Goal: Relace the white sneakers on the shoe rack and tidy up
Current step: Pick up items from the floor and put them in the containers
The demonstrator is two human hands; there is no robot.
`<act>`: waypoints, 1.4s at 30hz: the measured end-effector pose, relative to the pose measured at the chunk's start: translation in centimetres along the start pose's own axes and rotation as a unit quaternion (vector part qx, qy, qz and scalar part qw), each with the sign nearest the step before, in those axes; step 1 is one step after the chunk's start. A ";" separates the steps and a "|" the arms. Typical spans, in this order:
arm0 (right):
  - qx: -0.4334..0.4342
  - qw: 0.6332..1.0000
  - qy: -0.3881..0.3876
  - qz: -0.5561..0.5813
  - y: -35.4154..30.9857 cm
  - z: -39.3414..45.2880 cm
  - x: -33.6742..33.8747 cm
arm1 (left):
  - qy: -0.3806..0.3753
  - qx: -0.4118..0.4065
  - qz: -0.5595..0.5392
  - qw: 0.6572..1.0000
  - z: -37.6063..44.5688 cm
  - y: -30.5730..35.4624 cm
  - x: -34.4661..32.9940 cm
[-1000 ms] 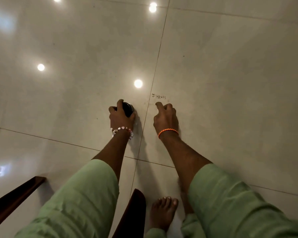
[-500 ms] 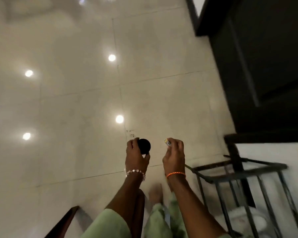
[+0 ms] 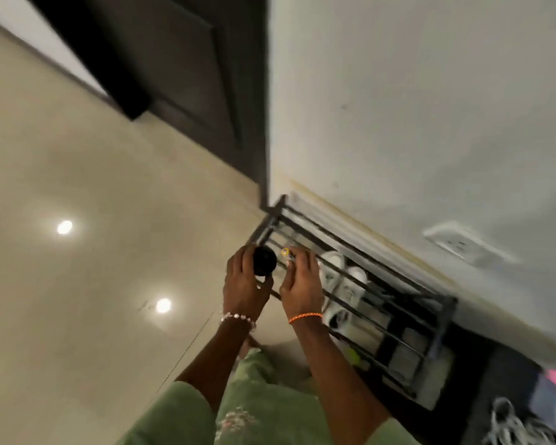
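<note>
Left hand (image 3: 245, 284): raised in front of the body, forearm angled up, fingers curled round a small round black object (image 3: 264, 261); beaded bracelet at wrist.
Right hand (image 3: 302, 282): raised beside the left, near it, fingertips pinching a tiny yellowish item (image 3: 285, 252), too blurred to identify; orange thread at wrist.
White sneakers (image 3: 341, 284): on the black metal shoe rack (image 3: 382, 293) against the wall, under its top bars, just beyond the right hand.

Dim, motion-blurred, floor glare spots
</note>
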State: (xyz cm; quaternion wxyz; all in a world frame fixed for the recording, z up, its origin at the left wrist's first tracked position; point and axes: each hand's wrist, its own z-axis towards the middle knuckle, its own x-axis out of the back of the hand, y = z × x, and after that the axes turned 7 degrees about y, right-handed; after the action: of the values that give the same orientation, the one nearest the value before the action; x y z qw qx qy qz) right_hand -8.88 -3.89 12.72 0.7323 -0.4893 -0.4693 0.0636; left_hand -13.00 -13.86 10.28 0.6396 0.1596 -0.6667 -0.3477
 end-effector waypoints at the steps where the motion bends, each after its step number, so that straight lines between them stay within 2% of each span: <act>1: -0.012 1.000 0.023 0.003 1.0 0.2 1.9 | -0.005 -0.039 -0.010 0.999 -0.2 1.7 -1.0; 5: -0.057 0.987 0.151 0.026 5.6 -0.3 10.1 | -0.057 -0.167 -0.047 0.983 -2.1 9.1 -5.9; 9: -0.125 0.955 0.269 0.007 10.5 -2.7 17.7 | -0.143 -0.241 -0.087 0.956 -6.1 15.5 -10.9; 13: -0.214 0.882 0.419 -0.023 15.8 -6.6 25.3 | -0.240 -0.346 -0.099 0.902 -11.4 21.8 -15.5; 17: -0.288 0.819 0.494 -0.045 20.9 -11.3 30.8 | -0.308 -0.417 -0.095 0.850 -15.9 26.3 -18.9; 20: -0.329 0.782 0.528 -0.039 23.4 -13.9 34.1 | -0.344 -0.436 -0.052 0.830 -18.4 29.8 -20.7; 22: -0.354 0.774 0.524 -0.037 25.6 -15.0 36.3 | -0.349 -0.451 -0.032 0.821 -20.1 32.4 -22.6; 24: -0.368 0.782 0.501 -0.041 27.7 -15.5 38.2 | -0.361 -0.456 -0.010 0.813 -21.5 34.8 -24.3; 30: -0.362 0.770 0.524 -0.027 33.7 -16.5 42.8 | -0.348 -0.548 0.075 0.757 -25.6 39.5 -30.7; 33: -0.364 0.783 0.503 -0.041 36.3 -16.4 44.0 | -0.336 -0.576 0.146 0.731 -26.7 40.2 -33.4; 36: -0.374 0.813 0.442 -0.063 38.3 -15.8 45.3 | -0.309 -0.578 0.220 0.723 -27.1 40.0 -35.5; 39: -0.393 0.849 0.335 -0.108 39.8 -14.7 45.8 | -0.310 -0.528 0.285 0.738 -27.4 39.4 -36.4; 42: -0.408 0.864 0.253 -0.151 40.8 -13.3 45.5 | -0.308 -0.487 0.321 0.752 -27.7 39.1 -37.4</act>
State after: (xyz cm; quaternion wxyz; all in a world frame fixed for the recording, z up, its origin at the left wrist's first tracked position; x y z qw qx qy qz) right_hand 41.13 33.47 8.39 0.5618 -0.6667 -0.3197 -0.3710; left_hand 27.65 31.18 6.97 0.4645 -0.5123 -0.5803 -0.4301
